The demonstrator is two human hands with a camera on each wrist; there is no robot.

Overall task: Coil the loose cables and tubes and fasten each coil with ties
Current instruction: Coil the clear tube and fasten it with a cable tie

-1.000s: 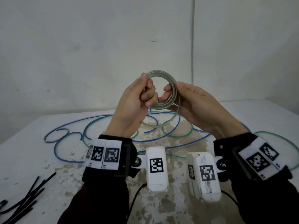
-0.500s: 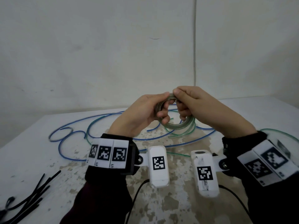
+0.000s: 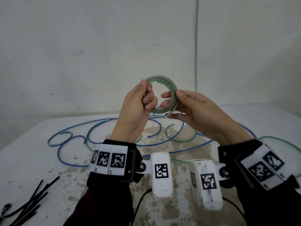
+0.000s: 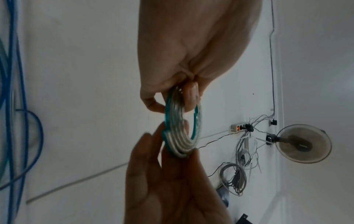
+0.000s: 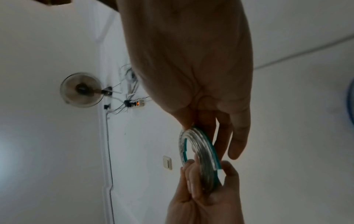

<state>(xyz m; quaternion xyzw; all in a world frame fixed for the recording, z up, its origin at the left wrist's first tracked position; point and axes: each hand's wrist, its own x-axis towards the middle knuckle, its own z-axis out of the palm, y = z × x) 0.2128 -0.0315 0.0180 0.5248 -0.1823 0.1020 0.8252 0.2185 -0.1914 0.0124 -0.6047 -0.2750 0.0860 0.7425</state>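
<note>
A small coil of clear, green-tinted tube is held upright in the air between my two hands, above the table. My left hand grips its left side, thumb on the outside and fingers curled through the ring. My right hand pinches the right side between thumb and fingers. A short free end sticks out at the bottom of the coil. In the left wrist view the coil shows several turns edge-on, and the right wrist view has the coil between both hands too.
Loose blue tube and green tube sprawl in loops over the white table behind my hands. A bunch of black ties lies at the front left. A wall stands close behind the table.
Half a second ago the coil was low and tilted flat near the table. Both hands have lifted it and turned it upright to face me.
</note>
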